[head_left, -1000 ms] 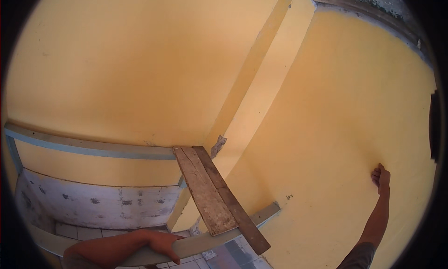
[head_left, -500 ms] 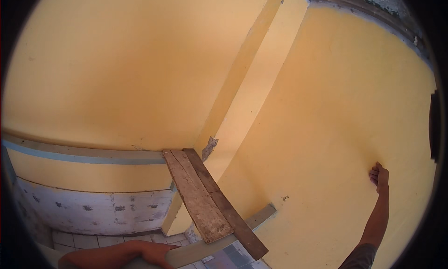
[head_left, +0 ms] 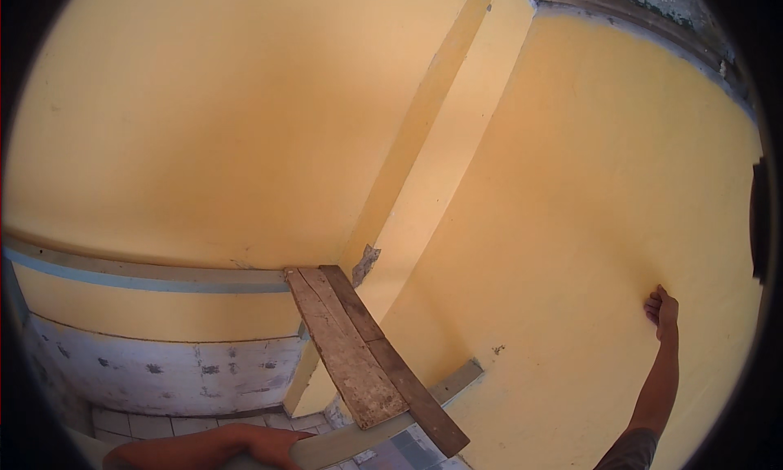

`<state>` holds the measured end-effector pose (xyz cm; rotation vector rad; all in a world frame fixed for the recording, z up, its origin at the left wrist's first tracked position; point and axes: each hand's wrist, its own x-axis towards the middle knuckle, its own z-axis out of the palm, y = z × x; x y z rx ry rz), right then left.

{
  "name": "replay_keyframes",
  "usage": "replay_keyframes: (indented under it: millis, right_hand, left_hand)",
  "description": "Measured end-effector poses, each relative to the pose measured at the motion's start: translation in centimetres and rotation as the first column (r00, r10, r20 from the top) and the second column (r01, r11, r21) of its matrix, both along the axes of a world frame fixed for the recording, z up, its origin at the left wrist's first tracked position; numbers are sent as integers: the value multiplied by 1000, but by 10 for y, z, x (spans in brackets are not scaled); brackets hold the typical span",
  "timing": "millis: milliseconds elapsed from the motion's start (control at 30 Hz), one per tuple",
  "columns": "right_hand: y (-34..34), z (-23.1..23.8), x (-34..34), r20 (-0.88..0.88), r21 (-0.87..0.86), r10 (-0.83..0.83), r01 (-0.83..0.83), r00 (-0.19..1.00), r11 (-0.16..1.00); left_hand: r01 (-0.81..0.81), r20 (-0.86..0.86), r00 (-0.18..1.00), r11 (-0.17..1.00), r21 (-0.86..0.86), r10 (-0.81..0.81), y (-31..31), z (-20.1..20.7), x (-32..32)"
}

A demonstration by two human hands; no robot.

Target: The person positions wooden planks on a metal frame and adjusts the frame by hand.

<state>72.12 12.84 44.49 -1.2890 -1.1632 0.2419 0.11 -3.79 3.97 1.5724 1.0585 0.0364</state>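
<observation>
My right hand is closed against the yellow wall at the right, its fingers curled in and one fingertip or thumb pointing up. Whatever it may hold is too small or hidden to make out. At the lower edge, my left hand is wrapped over a grey beam, with part of its fingers out of sight. Two worn wooden planks bridge that beam and the ledge at the back: a wide pale one and a narrower darker one.
A ledge with a blue-grey edge runs along the left wall. Below it is a rough whitish wall band and a tiled floor. A pillar with a chipped patch stands in the corner. A dark object shows at the right rim.
The view has shifted very slightly. My right hand is at nearly the same place on the wall, and my left hand still rests on the beam.
</observation>
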Motion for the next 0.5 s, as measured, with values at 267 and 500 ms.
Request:
replay_keyframes:
  millis: [267,500]
  right_hand:
    - [0,-1,2,-16,-20,10,-10,1000,1000]
    - [6,-3,10,-5,3,29,-29,1000,1000]
  left_hand:
    - [-66,37,998,937,343,57,-13,-22,-1]
    - [-107,231,972,950,292,39,-2,-28,-7]
